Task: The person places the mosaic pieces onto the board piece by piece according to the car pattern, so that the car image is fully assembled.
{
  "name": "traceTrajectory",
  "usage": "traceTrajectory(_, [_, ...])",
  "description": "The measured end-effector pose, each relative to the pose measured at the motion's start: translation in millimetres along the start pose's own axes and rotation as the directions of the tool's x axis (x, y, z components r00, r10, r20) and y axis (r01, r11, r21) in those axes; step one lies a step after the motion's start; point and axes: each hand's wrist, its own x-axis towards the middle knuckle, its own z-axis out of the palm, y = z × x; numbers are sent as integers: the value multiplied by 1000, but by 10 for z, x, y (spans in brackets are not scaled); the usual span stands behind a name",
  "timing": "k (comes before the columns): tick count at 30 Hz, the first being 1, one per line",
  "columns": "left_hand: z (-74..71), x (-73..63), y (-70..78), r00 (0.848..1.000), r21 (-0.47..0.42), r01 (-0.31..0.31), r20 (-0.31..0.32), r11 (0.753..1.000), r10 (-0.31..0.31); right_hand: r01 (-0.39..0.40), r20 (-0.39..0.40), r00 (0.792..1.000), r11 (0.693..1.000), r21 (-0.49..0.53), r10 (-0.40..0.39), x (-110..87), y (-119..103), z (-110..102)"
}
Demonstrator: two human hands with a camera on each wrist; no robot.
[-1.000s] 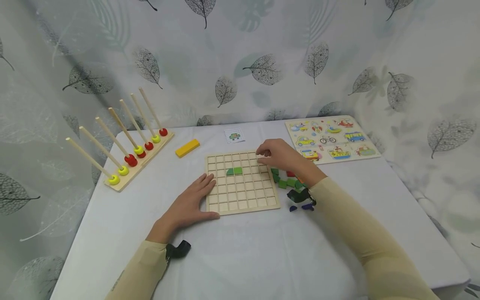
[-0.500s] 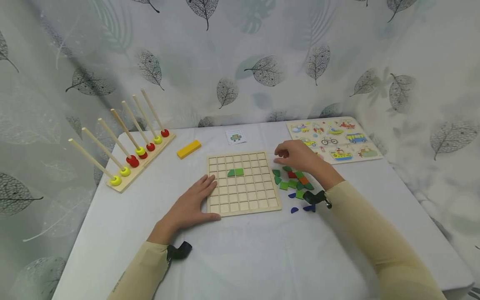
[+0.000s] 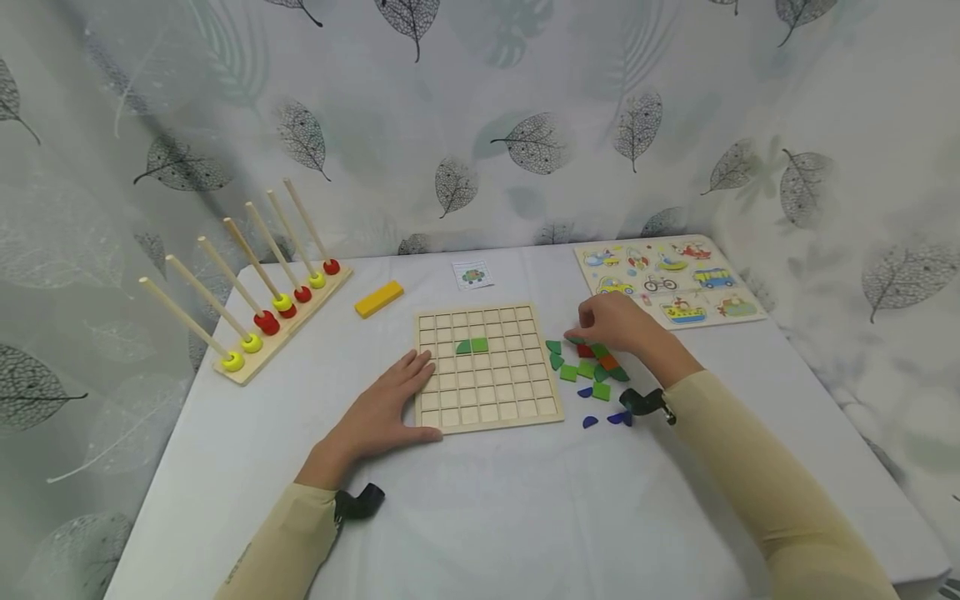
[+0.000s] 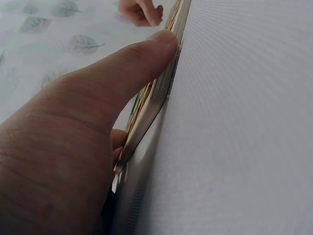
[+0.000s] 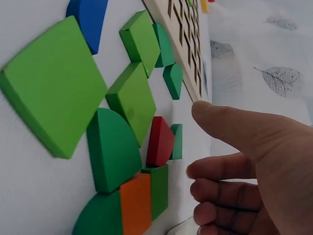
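Observation:
My left hand [image 3: 378, 408] rests at the left edge and lower left corner of a wooden grid board [image 3: 487, 395], fingers spread. In the left wrist view its thumb [image 4: 142, 58] lies along the board's side. A green quarter-round block [image 3: 463, 347] and a light green square block [image 3: 479, 345] sit side by side in the grid. Right of the board, my right hand [image 3: 618, 322] hovers at the far side of the loose blocks. The right wrist view shows its thumb and bent fingers apart, holding nothing, close to a red block [image 5: 160, 142] and a small green one [image 5: 177, 142].
Loose green blocks [image 3: 568, 373], an orange block [image 3: 608, 362] and blue pieces [image 3: 590, 422] lie right of the board. A picture card [image 3: 473, 275] and yellow bar [image 3: 378, 298] lie behind it. A bead-peg stand [image 3: 300, 312] is left, a picture puzzle [image 3: 667, 279] back right.
My right hand has moved right, from over the board's far right corner to the loose blocks, and lowered toward them. My left hand stays at the board's edge.

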Motion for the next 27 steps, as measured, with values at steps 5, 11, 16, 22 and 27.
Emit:
traceTrajectory(5, [3, 10, 8, 1000, 6, 5, 4, 1000, -5, -50, 58, 997, 999, -20, 51, -16, -3, 24])
traceTrajectory(11, [6, 16, 13, 1000, 10, -1, 2, 1000, 1, -44, 61, 997, 998, -36, 46, 0, -49, 46])
traceTrajectory(16, [8, 12, 3, 1000, 14, -1, 1, 1000, 1, 9, 47, 999, 998, -68, -6, 26, -64, 68])
traceTrajectory(22, [14, 11, -6, 1000, 16, 5, 3, 1000, -5, 39, 21, 999, 997, -65, -37, 53, -55, 85])
traceTrajectory(27, [15, 10, -5, 1000, 18, 15, 5, 1000, -16, 58, -4, 998, 998, -24, -58, 65, -55, 97])
